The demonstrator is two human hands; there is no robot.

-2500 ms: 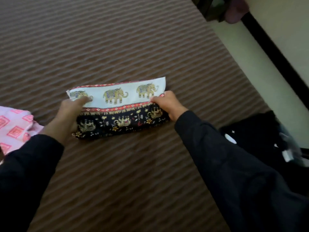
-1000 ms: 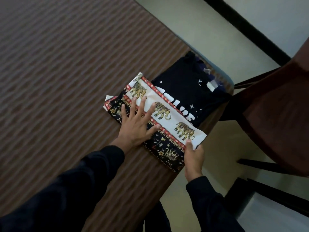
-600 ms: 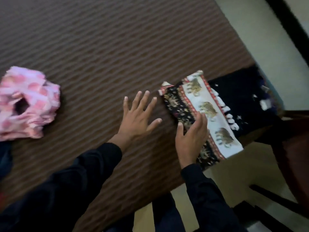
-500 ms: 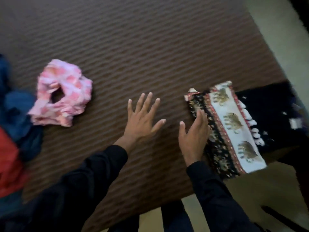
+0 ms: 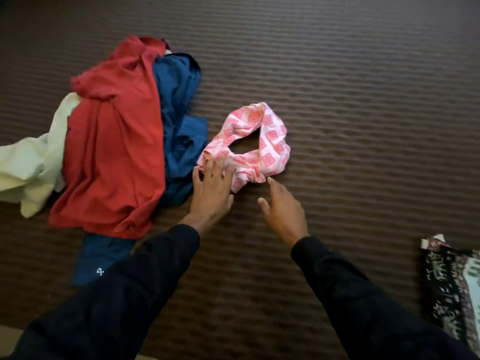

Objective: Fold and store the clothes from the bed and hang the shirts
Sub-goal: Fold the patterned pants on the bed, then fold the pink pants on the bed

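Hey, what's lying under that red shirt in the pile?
Under the red shirt, blue clothing and a pale yellow garment stick out. Anything fully buried beneath is hidden.

Bed cover (image 5: 363, 74): brown, with fine wavy ribbing running crosswise in lighter and darker bands; it fills nearly the whole view. Floor (image 5: 7, 333): one small pale sliver at the lower left corner, past the bed's edge. Light: dim and even, somewhat brighter toward the right side; the upper left falls darker.
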